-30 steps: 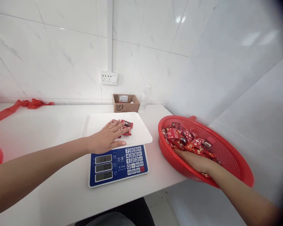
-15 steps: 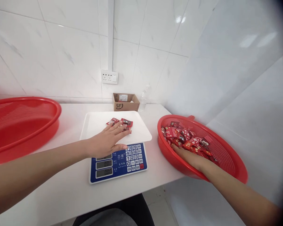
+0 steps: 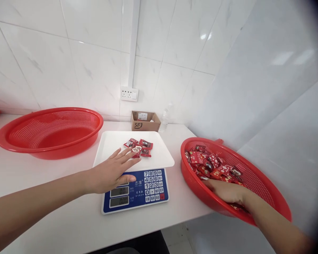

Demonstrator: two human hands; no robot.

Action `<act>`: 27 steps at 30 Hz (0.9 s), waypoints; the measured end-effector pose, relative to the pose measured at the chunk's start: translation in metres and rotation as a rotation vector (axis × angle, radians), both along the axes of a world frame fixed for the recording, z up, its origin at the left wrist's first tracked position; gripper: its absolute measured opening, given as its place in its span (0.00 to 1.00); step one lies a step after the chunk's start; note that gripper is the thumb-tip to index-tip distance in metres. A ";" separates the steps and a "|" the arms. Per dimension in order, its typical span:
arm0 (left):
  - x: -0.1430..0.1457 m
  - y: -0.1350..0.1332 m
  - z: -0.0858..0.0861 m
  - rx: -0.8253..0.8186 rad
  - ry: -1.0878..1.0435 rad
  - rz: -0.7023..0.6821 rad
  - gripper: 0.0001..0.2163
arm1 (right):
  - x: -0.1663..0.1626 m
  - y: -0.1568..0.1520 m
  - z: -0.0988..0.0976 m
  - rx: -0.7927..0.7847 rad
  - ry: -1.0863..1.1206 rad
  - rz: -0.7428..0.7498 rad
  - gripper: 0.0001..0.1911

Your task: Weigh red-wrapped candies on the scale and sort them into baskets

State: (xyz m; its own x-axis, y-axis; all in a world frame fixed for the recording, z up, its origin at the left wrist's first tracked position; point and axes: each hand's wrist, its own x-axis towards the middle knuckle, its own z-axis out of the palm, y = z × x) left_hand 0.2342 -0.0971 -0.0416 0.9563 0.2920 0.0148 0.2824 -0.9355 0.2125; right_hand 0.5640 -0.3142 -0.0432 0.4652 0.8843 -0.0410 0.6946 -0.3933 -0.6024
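Observation:
My left hand (image 3: 115, 171) is spread over the near edge of the white pan (image 3: 159, 151) of a blue digital scale (image 3: 137, 197), its fingers apart and holding nothing. Just past the fingertips, several small red candy packets (image 3: 145, 144) lie in a loose group on the pan. On the right, my right hand (image 3: 224, 190) reaches down into a red perforated basket (image 3: 265, 173) among many red wrapped packets (image 3: 201, 158). Its fingers are hidden below the hand, so whether it grips any packet does not show.
Another red basket (image 3: 92, 141) stands at the left with nothing seen inside. Behind the pan are a small cardboard box (image 3: 148, 126) and a clear plastic bottle (image 3: 165, 118). A wall socket (image 3: 129, 94) is above them. The white table's (image 3: 76, 215) front edge runs below the scale.
The view has turned left, bringing more of the left basket in. My left hand has drawn back from the packets on the pan. My right hand has curled deeper among the basket's packets.

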 end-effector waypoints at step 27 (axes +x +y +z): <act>-0.016 -0.003 0.010 -0.070 0.017 0.007 0.29 | -0.104 0.146 -0.002 0.436 -0.013 0.259 0.23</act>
State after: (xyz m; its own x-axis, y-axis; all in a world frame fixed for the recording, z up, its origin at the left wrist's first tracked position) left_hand 0.2180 -0.0998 -0.0316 0.9541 0.2987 -0.0220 0.2932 -0.9165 0.2723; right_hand 0.4604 -0.1678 -0.0455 0.2263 0.9042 0.3622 0.7449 0.0790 -0.6625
